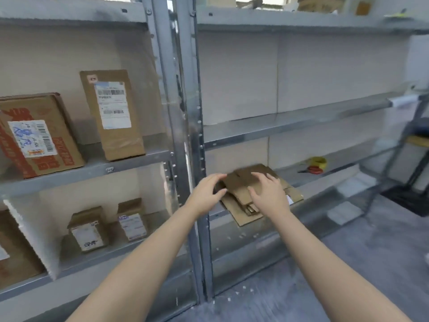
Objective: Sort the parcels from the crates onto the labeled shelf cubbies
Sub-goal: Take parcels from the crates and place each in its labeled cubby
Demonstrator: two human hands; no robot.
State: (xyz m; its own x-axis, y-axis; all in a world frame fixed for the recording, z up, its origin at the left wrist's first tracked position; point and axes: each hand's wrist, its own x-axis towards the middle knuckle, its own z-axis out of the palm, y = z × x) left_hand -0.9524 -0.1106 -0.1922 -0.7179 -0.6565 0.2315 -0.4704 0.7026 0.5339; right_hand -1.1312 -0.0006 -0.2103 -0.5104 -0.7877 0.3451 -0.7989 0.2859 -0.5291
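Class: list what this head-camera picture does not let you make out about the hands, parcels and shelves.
Head view throughout:
- Whether the left hand or right hand grips the flat brown parcel: the hands cover it.
- Label text on the small parcels: blurred, too small.
- Box at left edge: cut off.
- Yellow item: blurred.

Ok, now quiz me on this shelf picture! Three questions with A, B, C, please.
1. Where are the red scissors?
A. On the floor.
B. On the shelf, right of the flat cardboard.
C. Inside a box.

2. What colour is the roll beside the scissors?
A. Blue.
B. Green.
C. Yellow.

3. How is the tall brown parcel?
A. Standing upright.
B. Lying flat.
C. Torn open.

Answers: 1 B, they lie on that shelf past the cardboard; 2 C, it is bright yellow; 3 A, it stands on end.
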